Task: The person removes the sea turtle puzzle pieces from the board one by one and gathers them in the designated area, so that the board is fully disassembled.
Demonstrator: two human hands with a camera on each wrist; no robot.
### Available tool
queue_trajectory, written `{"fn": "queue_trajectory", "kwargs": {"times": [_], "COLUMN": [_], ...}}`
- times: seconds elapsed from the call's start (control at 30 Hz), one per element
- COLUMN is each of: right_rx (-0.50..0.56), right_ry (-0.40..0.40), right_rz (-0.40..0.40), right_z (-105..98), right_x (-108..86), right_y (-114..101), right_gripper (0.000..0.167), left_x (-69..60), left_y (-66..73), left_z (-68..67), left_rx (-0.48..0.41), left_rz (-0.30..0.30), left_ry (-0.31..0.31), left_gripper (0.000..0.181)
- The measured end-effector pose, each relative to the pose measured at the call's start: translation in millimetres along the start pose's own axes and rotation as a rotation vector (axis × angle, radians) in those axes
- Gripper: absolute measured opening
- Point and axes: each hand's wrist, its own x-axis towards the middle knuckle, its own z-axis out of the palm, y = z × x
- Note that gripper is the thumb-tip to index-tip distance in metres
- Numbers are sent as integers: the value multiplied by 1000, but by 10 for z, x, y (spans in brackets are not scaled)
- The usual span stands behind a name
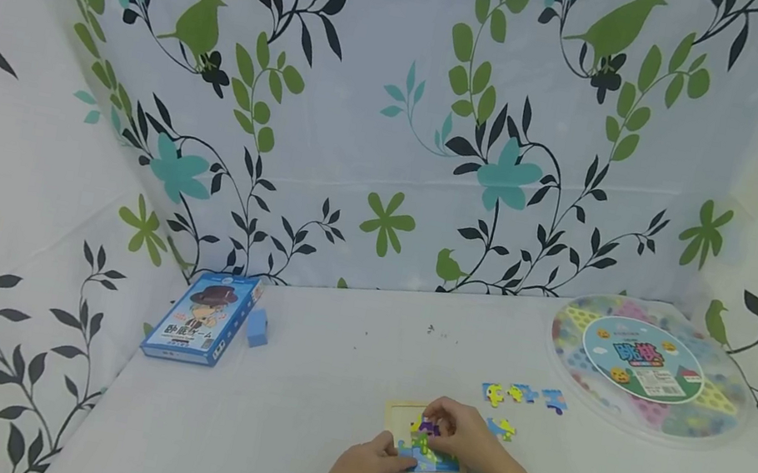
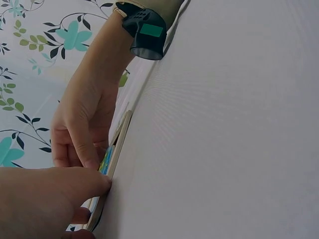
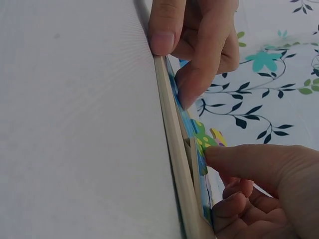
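A small jigsaw puzzle in a pale wooden tray (image 1: 400, 416) lies before me, its lower part filled with blue, green and yellow pieces. My left hand (image 1: 362, 472) grips the tray's near left corner, thumb at the outer edge and a fingertip on the blue pieces. From the right, my right hand (image 1: 466, 435) reaches over the tray and pinches a green spotted puzzle piece (image 3: 201, 133). In the right wrist view some pieces by that thumb stand tilted above the wooden rim (image 3: 172, 129). The right fingers partly hide the puzzle.
Several loose puzzle pieces (image 1: 493, 394) lie right of the tray. Behind them is a large round clear package (image 1: 712, 422) with a colourful label. A blue box (image 1: 200, 319) and a small blue block (image 1: 258, 328) are at the back left. Patterned cloth (image 1: 339, 119) borders the white table.
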Motion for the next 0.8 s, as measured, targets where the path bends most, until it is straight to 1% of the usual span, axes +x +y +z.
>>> {"fn": "queue_trajectory", "kwargs": {"times": [0.13,0.23,0.33,0.47,0.6,0.8], "right_rx": [0,15,18,-10,-46,-42], "right_ry": [6,-10,-36,-59,-47,-27], "right_rz": [-25,-29,-19,23,56,21], "right_z": [5,2,-7,-23,-36,-43], "right_x": [2,0,-2,0,-1,-15], "right_y": [2,2,2,-25,-60,-68], "right_gripper": [26,27,27,25,24,24], "left_x": [3,0,-2,-1,9,25], "left_y": [-10,-18,-19,-16,-13,2], "left_z": [19,38,51,60,63,55], "left_rx": [29,58,79,73,64,49], "left_rz": [33,67,86,93,92,86], "left_ry": [9,25,36,52,58,60], "left_gripper": [22,23,24,24,26,27]}}
